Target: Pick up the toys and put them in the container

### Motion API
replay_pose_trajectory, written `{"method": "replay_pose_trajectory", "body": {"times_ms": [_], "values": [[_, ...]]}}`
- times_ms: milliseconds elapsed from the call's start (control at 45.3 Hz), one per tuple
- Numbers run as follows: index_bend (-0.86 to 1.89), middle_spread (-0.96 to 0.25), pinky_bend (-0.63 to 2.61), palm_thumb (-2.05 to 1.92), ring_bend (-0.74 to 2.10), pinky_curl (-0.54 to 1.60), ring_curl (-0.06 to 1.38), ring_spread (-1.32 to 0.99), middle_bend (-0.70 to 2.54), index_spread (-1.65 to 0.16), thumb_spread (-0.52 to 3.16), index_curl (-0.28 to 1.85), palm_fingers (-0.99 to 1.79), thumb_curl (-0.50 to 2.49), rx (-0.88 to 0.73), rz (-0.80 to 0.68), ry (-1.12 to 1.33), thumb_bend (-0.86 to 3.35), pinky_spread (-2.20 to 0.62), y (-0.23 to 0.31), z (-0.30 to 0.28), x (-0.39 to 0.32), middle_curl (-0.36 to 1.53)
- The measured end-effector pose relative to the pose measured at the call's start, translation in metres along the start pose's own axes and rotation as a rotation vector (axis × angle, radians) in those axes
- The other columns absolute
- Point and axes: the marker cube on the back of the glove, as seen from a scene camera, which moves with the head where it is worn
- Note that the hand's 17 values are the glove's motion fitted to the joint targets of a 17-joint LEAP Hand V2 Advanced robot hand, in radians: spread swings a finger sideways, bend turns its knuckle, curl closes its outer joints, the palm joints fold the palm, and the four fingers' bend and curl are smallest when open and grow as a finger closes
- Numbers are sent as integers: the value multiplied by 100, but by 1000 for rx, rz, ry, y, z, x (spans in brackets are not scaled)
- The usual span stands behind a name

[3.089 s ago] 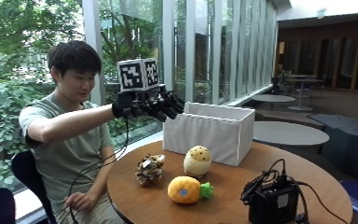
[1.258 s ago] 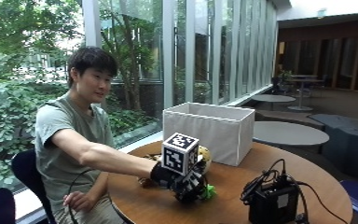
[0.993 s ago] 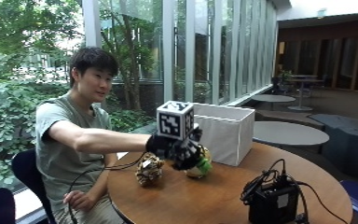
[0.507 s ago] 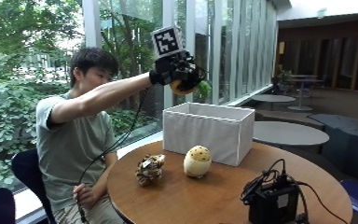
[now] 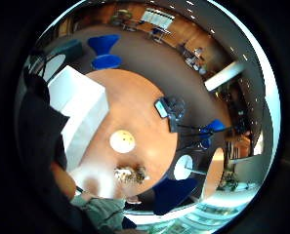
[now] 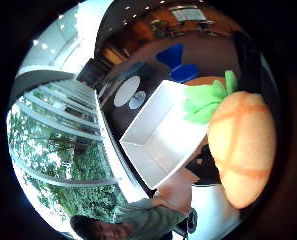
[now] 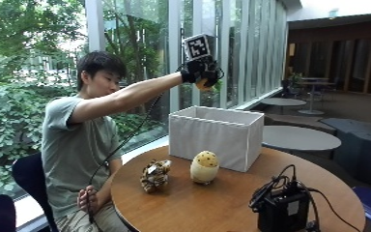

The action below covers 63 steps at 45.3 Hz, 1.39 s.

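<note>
My gloved right hand (image 7: 198,73) is raised high above the white fabric container (image 7: 218,135) and grips an orange carrot toy (image 7: 202,84) with a green top (image 6: 240,145). The thumb side palm view looks down into the container (image 6: 160,137), which shows no toys inside. On the round wooden table (image 7: 224,203) in front of the container stand a cream egg-shaped toy with dots (image 7: 205,167) (image 5: 122,141) and a brown striped plush toy (image 7: 155,174) (image 5: 130,173).
A black device with cables (image 7: 282,205) sits near the table's front right edge. Blue chairs (image 5: 104,51) stand around the table, and a window wall is behind the person. The bare left hand (image 7: 86,198) rests low by the person's lap.
The hand went down to the table, took hold of the orange carrot toy and lifted it high. It now holds the toy above the container, slightly lower than half a second ago.
</note>
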Motion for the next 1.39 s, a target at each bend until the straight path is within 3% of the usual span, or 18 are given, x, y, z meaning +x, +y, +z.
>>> {"method": "replay_pose_trajectory", "body": {"times_ms": [66, 132, 221, 309, 397, 618, 794, 861, 905, 927, 949, 971, 1015, 1103, 1191, 1280, 1390], "values": [[68, -29, 117, 66, 130, 49, 59, -37, 87, -38, 46, 62, 91, 99, -11, 32, -35, 11, -35, -13, 9, -24, 89], [68, -29, 118, 66, 131, 50, 59, -37, 87, -39, 45, 64, 91, 101, -23, 161, -90, 11, -35, -28, 18, -31, 90], [67, -29, 119, 66, 131, 50, 60, -37, 87, -39, 44, 68, 90, 103, -77, -17, 113, 10, -35, -29, 41, -33, 91], [66, -29, 119, 66, 132, 50, 60, -37, 88, -39, 43, 71, 89, 105, -99, -2, 140, 10, -35, -38, 54, -44, 92], [66, -29, 119, 65, 132, 51, 61, -37, 88, -39, 43, 75, 89, 107, -117, -123, 146, 9, -35, -44, 65, -78, 93], [62, -29, 120, 66, 133, 51, 62, -36, 88, -40, 42, 83, 88, 112, -95, -109, -30, 8, -35, -68, 76, -160, 95], [55, -29, 121, 63, 132, 51, 62, -36, 85, -41, 43, 89, 82, 115, -69, -134, 8, 5, -35, -68, 80, -168, 95], [43, -28, 124, 61, 129, 51, 61, -36, 79, -40, 47, 89, 70, 113, -118, -135, 6, 2, -36, -67, 83, -168, 93], [23, -27, 128, 48, 130, 52, 61, -34, 66, -36, 67, 84, 40, 108, -151, -132, 3, -4, -34, -67, 85, -170, 89], [28, -28, 130, 58, 132, 53, 62, -34, 72, -37, 60, 88, 59, 110, -161, -129, 1, 1, -35, -66, 85, -171, 91], [12, -26, 129, 44, 125, 50, 58, -33, 58, -36, 73, 79, 25, 106, -165, -128, 3, -5, -32, -66, 85, -170, 85], [8, -22, 130, 35, 110, 53, 56, -27, 42, -33, 79, 78, -30, 101, -164, -128, 8, -10, -24, -65, 85, -168, 81], [7, -16, 130, 24, 95, 54, 56, -20, 32, -30, 87, 75, -50, 94, -152, -128, 19, -11, -18, -64, 82, -164, 77], [3, -9, 125, 13, 74, 48, 44, -14, 20, -26, 100, 61, -42, 84, -140, -95, 29, -7, -10, -61, 70, -151, 68], [3, -4, 119, 5, 64, 44, 38, -9, 15, -24, 108, 53, -35, 75, -145, 42, 60, -6, -5, -59, 52, -135, 62], [3, -2, 115, 1, 59, 41, 35, -6, 14, -22, 115, 46, -31, 68, -142, -35, 124, -4, -2, -42, 32, -99, 58], [5, 0, 108, -2, 54, 39, 33, -4, 16, -21, 120, 40, -26, 61, -152, 23, 95, -3, 0, -20, 10, -60, 54]]}}
